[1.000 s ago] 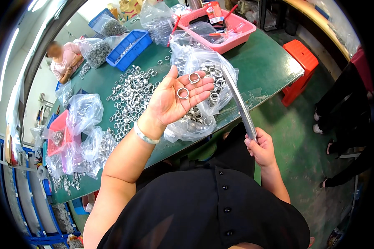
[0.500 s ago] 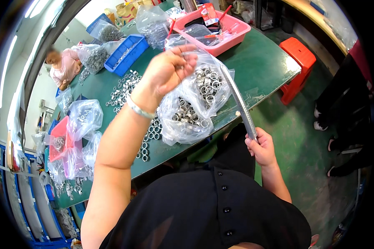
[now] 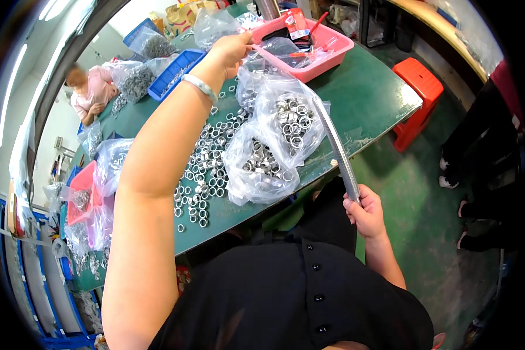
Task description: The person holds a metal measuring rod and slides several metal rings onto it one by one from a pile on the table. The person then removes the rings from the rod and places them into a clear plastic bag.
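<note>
The left hand (image 3: 230,51) reaches out over the green bench (image 3: 367,93), fingers curled at the pink tray (image 3: 326,58); I cannot tell whether it grips anything. The right hand (image 3: 364,213) clasps a long metal strip (image 3: 335,146) slanting up beside clear bags of metal rings (image 3: 274,146).

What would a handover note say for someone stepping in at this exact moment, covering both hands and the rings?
Left hand: stretched out over the far side of the green table, at the near corner of the pink tray; whether it grips anything cannot be told.
Right hand: closed around the lower end of a long metal rod, which slants up over the table edge.
Things: two clear bags of metal rings lie in front; loose rings are scattered to their left.
Done: no rings are visible on the rod.
Left: the loose rings and both bags remain on the table.
</note>
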{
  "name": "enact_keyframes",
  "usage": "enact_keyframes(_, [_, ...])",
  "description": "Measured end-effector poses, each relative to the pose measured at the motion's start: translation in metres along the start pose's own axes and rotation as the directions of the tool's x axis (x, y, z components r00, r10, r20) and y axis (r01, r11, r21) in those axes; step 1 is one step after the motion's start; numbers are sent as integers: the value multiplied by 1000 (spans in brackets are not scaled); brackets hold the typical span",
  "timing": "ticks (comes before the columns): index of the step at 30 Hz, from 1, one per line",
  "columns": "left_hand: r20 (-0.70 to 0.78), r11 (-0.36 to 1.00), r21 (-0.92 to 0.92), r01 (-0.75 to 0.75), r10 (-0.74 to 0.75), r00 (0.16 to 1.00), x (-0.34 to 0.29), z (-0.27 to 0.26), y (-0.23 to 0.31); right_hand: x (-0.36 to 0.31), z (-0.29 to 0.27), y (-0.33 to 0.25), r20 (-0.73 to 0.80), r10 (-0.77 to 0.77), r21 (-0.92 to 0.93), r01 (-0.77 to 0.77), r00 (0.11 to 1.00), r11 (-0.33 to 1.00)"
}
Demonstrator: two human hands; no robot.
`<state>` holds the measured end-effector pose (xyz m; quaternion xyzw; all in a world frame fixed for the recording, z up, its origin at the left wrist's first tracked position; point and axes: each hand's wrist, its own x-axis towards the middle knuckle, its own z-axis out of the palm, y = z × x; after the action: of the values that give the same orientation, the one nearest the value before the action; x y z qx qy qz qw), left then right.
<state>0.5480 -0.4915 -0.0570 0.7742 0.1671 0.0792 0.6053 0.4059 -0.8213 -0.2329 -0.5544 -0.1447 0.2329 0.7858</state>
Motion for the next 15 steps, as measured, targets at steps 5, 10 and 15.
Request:
enact_keyframes(5, [36,974,193,-119,114,993,-37,-17,-8,-2,7,-1,-9,5,5,-4,1000,1000])
enact_keyframes(10, [99,942,304,-141,115,988,-99,-63,-40,-5,22,1,65,28,-6,-27,997,1000])
enact_keyframes(15, [36,911,412,20,-39,999,-166,-112,-90,-4,46,7,191,101,-62,-91,976,994])
